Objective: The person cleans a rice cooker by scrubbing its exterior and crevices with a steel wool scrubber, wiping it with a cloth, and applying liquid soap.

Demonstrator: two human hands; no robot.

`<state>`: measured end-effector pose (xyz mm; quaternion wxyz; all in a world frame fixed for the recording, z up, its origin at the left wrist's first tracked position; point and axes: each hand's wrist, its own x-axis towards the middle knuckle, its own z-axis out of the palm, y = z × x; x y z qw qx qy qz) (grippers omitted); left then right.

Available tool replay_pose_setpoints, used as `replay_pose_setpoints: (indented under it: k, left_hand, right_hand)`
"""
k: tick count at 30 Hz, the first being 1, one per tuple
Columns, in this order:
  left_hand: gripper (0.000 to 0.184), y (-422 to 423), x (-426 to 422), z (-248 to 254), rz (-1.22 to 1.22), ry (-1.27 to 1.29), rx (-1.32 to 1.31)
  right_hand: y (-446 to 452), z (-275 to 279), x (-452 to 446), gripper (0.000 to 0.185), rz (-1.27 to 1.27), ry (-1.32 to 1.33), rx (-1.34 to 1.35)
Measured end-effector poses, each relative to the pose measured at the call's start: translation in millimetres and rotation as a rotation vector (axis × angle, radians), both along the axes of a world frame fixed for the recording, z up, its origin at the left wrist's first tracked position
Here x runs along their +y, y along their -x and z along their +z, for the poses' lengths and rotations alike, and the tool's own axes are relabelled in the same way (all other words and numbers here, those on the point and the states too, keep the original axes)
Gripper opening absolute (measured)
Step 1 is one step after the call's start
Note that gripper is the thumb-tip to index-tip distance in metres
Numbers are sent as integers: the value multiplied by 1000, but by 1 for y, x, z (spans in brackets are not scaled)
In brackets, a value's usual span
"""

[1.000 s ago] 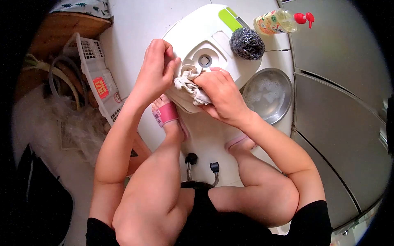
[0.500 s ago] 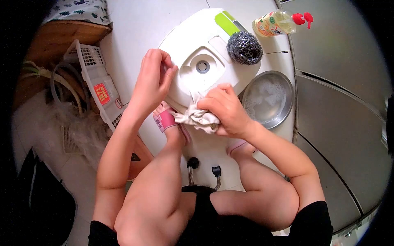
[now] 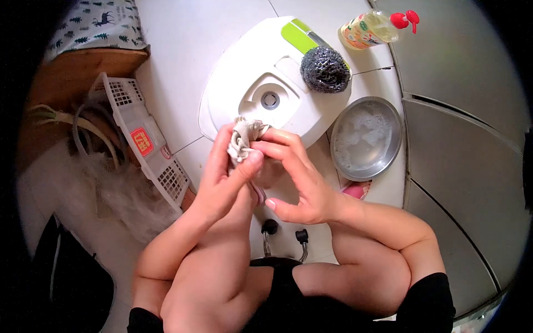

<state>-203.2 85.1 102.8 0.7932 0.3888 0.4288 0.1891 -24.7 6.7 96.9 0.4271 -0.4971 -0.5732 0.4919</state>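
A crumpled off-white cloth (image 3: 244,137) is bunched in my left hand (image 3: 219,180), whose fingers and thumb close around it. My right hand (image 3: 305,186) is beside it, its fingertips touching the cloth's right side while its thumb stands apart. Just beyond both hands lies a white plastic appliance body (image 3: 222,91) with a green panel and a round grey socket in its recess. A dark steel-wool scourer (image 3: 325,70) rests on its right end.
Right of the appliance, a metal bowl (image 3: 388,158) holds sudsy water. A dish-soap bottle (image 3: 363,32) with a red pump stands behind it. Grey cabinet fronts (image 3: 461,150) line the right side. On the left are a white plastic basket (image 3: 125,105) and a wooden box (image 3: 83,66).
My left hand has come off the appliance's edge and taken hold of the cloth. My right hand has moved left and loosened its grip. The cloth has moved left and up.
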Motion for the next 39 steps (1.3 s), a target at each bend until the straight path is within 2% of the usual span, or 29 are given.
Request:
replay_pose_setpoints:
  k: [2,4,5,6,9,10,13,17,23,26,32,39]
  left_hand:
    - [52,0,9,5,36,-178,134]
    - [53,-1,31,4,-72,-605,336]
    - [50,-12,36,9,31,-649,384]
    - [47,-19,41,12,27,-699,426]
    - [51,-28,49,-8,-224,-1043,648]
    - [48,-36,49,-13,-345,-1262,749]
    - [45,-44,34,-26,-536,-1414,869]
    - [49,-34,31,-23,-615,-1396,805]
    - [45,-29,34,-13,-649,-1344,696]
    - [42,-32,32,-5,-712,-1197,688]
    - [35,-30,18,-13,-586,-1207,680]
    - [33,-30,23,-18,-423,-760,550]
  right_hand:
    - [-7,-7,-2,51,-81,-53,-178]
    - [-17,-19,-6,47,-146,-105,-283]
    - [-23,-28,-7,46,-173,-133,-300]
    - [-27,-35,-6,45,-198,-163,-316]
    - [-33,-48,-4,41,-237,-233,-379]
    - [-35,-52,-4,41,-242,-240,-399]
    - [-40,-71,-7,40,-237,-284,-490]
    - [-45,-81,-6,39,-235,-298,-580]
    - [-56,-81,1,45,-133,-304,-496]
    - [-57,-85,1,45,-137,-351,-469]
    - [-56,-84,2,41,-133,-341,-443]
    - [-55,-82,5,39,-158,-365,-438]
